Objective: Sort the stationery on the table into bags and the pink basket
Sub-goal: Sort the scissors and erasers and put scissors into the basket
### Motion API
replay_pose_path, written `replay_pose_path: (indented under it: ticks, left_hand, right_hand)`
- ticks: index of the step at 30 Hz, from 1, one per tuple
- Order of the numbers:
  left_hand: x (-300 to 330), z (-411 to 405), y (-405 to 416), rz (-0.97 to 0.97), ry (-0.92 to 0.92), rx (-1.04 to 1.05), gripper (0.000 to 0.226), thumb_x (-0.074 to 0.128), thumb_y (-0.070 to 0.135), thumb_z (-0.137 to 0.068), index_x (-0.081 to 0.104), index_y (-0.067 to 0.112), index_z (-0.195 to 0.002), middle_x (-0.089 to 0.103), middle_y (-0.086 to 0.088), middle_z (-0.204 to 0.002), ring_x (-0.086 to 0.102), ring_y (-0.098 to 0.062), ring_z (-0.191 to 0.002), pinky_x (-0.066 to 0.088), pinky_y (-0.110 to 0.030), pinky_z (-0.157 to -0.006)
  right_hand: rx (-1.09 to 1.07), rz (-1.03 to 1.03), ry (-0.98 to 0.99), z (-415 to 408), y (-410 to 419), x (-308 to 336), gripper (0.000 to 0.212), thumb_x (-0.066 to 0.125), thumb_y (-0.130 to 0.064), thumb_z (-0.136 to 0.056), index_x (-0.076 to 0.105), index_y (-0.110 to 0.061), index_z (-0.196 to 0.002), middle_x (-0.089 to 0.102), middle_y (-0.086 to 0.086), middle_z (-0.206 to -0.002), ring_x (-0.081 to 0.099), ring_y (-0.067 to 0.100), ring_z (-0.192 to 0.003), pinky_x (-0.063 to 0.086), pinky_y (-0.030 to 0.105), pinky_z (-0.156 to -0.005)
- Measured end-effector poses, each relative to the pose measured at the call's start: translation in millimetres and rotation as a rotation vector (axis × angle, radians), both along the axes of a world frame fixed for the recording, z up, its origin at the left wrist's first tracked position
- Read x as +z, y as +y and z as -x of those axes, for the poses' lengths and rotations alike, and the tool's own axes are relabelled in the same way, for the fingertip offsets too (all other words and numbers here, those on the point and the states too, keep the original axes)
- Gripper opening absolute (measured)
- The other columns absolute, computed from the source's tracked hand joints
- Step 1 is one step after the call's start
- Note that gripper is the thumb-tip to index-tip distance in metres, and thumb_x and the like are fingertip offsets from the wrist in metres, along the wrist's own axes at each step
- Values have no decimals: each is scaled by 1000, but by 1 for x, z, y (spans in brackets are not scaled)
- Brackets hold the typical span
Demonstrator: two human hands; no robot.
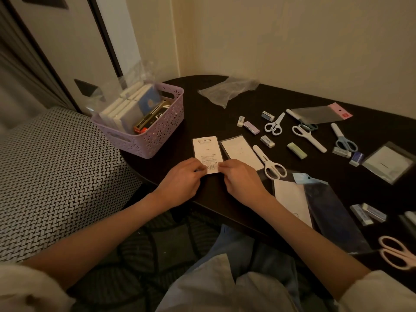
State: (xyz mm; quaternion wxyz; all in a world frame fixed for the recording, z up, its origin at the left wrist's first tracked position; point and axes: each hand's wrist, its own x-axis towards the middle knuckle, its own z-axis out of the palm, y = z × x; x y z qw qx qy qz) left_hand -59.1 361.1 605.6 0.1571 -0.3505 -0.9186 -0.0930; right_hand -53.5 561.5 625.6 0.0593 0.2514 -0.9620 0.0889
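A small clear bag with a white printed card (206,149) lies flat on the dark table (202,115). My left hand (180,179) and my right hand (242,177) pinch its near end from either side, by the barcode. The pink basket (155,134) stands to the left at the table's edge, filled with boxed and packaged stationery. A second flat bag with a white card (240,152) lies just right of the held one. White scissors (269,162) lie beside it.
Several scissors, such as a small white pair (275,124) and a blue pair (343,139), and several erasers, including a green one (297,150), are scattered to the right. Empty clear bags (227,90) lie at the back and right. A woven-pattern cushion (51,176) sits left of the table.
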Motion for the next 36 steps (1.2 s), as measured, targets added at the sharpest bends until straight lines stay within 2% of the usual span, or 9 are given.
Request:
replay_pose_path:
  ticks: [4, 8, 13, 19, 22, 24, 26, 32, 36]
  left_hand:
    - [1, -5, -2, -5, -79, 29, 38, 63, 2, -83, 64, 4, -121, 64, -13, -118, 59, -27, -111, 52, -39, -94]
    - [8, -5, -1, 14, -131, 45, 37, 56, 4, -86, 64, 5, -123, 63, -12, -121, 57, -26, -112, 51, -38, -94]
    - [27, 7, 6, -29, -231, 88, 27, 52, 9, -90, 70, 8, -110, 64, -6, -116, 58, -17, -108, 48, -33, -93]
    - [39, 18, 20, -52, -244, 134, 23, 52, 12, -90, 71, 12, -103, 64, -3, -110, 56, -15, -104, 44, -25, -89]
    - [42, 16, 35, -80, -230, 109, 27, 53, 10, -90, 68, 12, -112, 63, -4, -115, 55, -16, -109, 44, -29, -94]
    - [43, 15, 47, -76, -236, 77, 28, 54, 10, -90, 66, 13, -115, 62, -4, -117, 54, -16, -111, 44, -30, -95]
    - [43, 15, 57, -58, -255, 42, 29, 54, 11, -89, 66, 14, -116, 61, -4, -119, 53, -16, -112, 44, -31, -96]
    - [41, 25, 77, -4, -306, -5, 29, 56, 12, -90, 64, 16, -118, 59, -3, -122, 51, -15, -115, 42, -31, -99]
    - [38, 32, 86, 15, -319, -21, 30, 58, 15, -91, 62, 15, -120, 57, -3, -125, 50, -15, -118, 40, -27, -99]
  right_hand:
    - [-51, 5, -66, -2, -4, -1, 43, 52, -18, -96, 48, -15, -138, 49, 2, -143, 49, 16, -126, 42, 28, -104]
    - [-131, 45, -89, 1, -4, 1, 41, 50, -19, -96, 52, -17, -136, 55, 8, -131, 55, 18, -113, 49, 30, -95]
    - [-119, 272, -249, 5, 14, 8, 40, 51, -6, -92, 61, -18, -128, 55, -3, -138, 57, 16, -117, 47, 32, -98]
    - [-281, 480, -149, 0, 60, 28, 36, 54, -1, -91, 65, -15, -122, 56, -1, -137, 51, 15, -126, 44, 27, -101]
    - [-391, 511, -95, -6, 86, 32, 30, 54, -2, -92, 67, -12, -117, 65, 4, -121, 59, 12, -108, 47, 25, -92]
    - [-466, 513, -91, -9, 99, 30, 28, 53, -3, -93, 68, -10, -116, 66, 5, -114, 59, 8, -97, 44, 20, -83]
    - [-522, 506, -97, -12, 108, 24, 27, 56, -4, -92, 68, -9, -115, 68, 5, -114, 60, 9, -97, 43, 19, -84]
    - [-530, 284, -191, -2, 105, 13, 35, 67, -32, -87, 64, -13, -117, 66, 2, -108, 60, 14, -98, 52, 30, -84]
    - [-580, 130, -224, 9, 97, 19, 29, 68, -35, -85, 61, -16, -106, 60, 2, -101, 55, 15, -94, 53, 33, -80]
